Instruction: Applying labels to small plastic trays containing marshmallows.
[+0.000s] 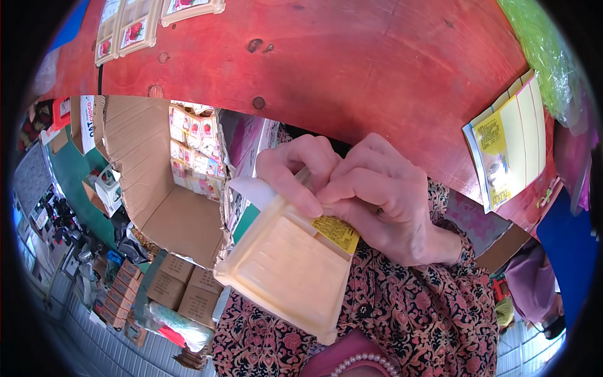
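Both my hands meet over my lap, at the table's near edge, around a shallow cream plastic tray [286, 267] held tilted. My left hand [298, 166] is closed on the tray's upper edge, with its thumb and fingers bent. Close against it, my right hand [392, 204] pinches at a yellow printed label [337, 234] on the tray's corner. The fingertips overlap, so I cannot see exactly how the label is gripped. A white slip [254, 190] sticks out beside my left fingers, partly behind the tray.
A red wooden table [352, 56] stretches ahead. On it are a stack of yellow label sheets [502, 144] at right and several strawberry-pictured packs [132, 31] at far left. An open cardboard box [182, 220] with similar packs stands left. Green plastic wrap [546, 50] lies far right.
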{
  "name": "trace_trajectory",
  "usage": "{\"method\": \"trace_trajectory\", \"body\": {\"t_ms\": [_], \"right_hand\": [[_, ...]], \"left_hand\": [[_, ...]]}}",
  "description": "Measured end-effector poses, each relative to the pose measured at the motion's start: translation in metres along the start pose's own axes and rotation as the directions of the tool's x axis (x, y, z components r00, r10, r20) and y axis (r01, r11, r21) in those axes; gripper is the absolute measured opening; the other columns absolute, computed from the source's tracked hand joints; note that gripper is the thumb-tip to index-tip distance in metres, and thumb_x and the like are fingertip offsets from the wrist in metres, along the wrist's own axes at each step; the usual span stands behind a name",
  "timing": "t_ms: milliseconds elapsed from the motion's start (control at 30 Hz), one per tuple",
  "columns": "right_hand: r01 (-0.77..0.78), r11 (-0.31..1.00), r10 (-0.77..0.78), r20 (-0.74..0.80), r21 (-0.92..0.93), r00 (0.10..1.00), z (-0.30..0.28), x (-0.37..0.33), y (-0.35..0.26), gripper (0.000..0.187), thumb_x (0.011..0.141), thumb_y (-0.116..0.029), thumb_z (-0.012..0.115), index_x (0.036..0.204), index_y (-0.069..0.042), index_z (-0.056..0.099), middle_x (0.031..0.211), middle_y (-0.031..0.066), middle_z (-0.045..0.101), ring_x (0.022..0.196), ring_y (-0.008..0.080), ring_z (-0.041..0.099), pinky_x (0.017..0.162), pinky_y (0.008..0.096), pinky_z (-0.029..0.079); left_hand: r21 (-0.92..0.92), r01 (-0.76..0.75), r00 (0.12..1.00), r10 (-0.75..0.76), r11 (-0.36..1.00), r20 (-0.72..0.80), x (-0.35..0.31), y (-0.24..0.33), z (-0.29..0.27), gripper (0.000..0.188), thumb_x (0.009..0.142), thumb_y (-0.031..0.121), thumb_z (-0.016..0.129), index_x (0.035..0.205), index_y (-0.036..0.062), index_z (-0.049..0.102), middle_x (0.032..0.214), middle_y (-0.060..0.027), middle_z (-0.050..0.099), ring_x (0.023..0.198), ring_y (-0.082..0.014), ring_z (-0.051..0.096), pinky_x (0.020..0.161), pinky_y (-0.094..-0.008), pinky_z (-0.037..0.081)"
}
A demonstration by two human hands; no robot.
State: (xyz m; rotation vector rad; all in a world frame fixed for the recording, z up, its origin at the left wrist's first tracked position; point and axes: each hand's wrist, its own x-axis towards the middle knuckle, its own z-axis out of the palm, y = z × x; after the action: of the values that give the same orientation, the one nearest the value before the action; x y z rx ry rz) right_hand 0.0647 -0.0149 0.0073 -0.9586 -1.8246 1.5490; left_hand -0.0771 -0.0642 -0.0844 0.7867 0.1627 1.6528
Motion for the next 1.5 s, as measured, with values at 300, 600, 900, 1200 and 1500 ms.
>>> {"method": "trace_trajectory", "body": {"t_ms": [300, 600, 900, 1200, 1500], "right_hand": [[-0.226, 0.840, 0.259, 0.002, 0.494, 0.966, 0.012, -0.008, 0.006, 0.016, 0.075, -0.005, 0.074, 0.083, -0.001, 0.061, 0.085, 0.0045, 0.060, 0.077, 0.0136, 0.057, 0.069, 0.0267, 0.045], [0.248, 0.957, -0.252, 0.009, 0.154, 0.968, -0.012, -0.008, 0.018, 0.039, 0.095, -0.035, 0.048, 0.091, 0.001, 0.063, 0.092, 0.0111, 0.061, 0.078, 0.0214, 0.051, 0.075, 0.0348, 0.040], [0.342, 0.918, -0.333, 0.081, -0.200, 0.939, -0.008, -0.028, 0.007, 0.047, 0.051, -0.012, 0.068, 0.096, -0.002, 0.067, 0.099, 0.0075, 0.063, 0.093, 0.0241, 0.057, 0.085, 0.0451, 0.045], [0.236, 0.913, -0.292, -0.131, -0.333, 0.947, -0.015, -0.032, 0.011, 0.038, 0.056, -0.017, 0.069, 0.092, -0.003, 0.068, 0.093, 0.0088, 0.062, 0.084, 0.0261, 0.055, 0.073, 0.0340, 0.047], [0.347, 0.923, -0.372, -0.158, -0.163, 0.915, -0.022, -0.033, 0.031, 0.035, 0.058, -0.018, 0.069, 0.090, -0.004, 0.068, 0.096, 0.0077, 0.061, 0.085, 0.0244, 0.055, 0.070, 0.0332, 0.048]], "left_hand": [[0.080, -0.029, 0.998, 0.034, 0.996, -0.059, 0.006, 0.009, 0.007, 0.013, 0.081, 0.018, 0.068, 0.079, 0.0054, 0.070, 0.092, -0.0146, 0.056, 0.083, -0.0235, 0.055, 0.074, -0.0292, 0.047], [0.253, 0.003, 1.000, -0.007, 0.968, 0.015, 0.019, 0.024, 0.005, 0.023, 0.085, 0.029, 0.063, 0.078, 0.0091, 0.070, 0.092, -0.0132, 0.062, 0.080, -0.0231, 0.052, 0.073, -0.0328, 0.046], [0.327, 0.035, 0.994, -0.065, 0.944, 0.082, 0.018, 0.031, 0.004, 0.030, 0.087, 0.033, 0.060, 0.074, 0.0071, 0.069, 0.082, -0.0104, 0.064, 0.071, -0.0225, 0.052, 0.070, -0.0362, 0.046], [0.819, 0.017, 0.973, -0.200, 0.574, 0.119, 0.040, 0.047, 0.030, 0.023, 0.064, 0.020, 0.063, 0.080, 0.0064, 0.073, 0.084, -0.0044, 0.063, 0.081, -0.0237, 0.057, 0.080, -0.0399, 0.048], [0.668, 0.153, 0.964, -0.259, 0.728, 0.061, 0.046, 0.049, 0.027, 0.017, 0.075, 0.011, 0.063, 0.087, 0.0004, 0.065, 0.092, -0.0174, 0.064, 0.083, -0.0302, 0.060, 0.081, -0.0463, 0.046]]}}
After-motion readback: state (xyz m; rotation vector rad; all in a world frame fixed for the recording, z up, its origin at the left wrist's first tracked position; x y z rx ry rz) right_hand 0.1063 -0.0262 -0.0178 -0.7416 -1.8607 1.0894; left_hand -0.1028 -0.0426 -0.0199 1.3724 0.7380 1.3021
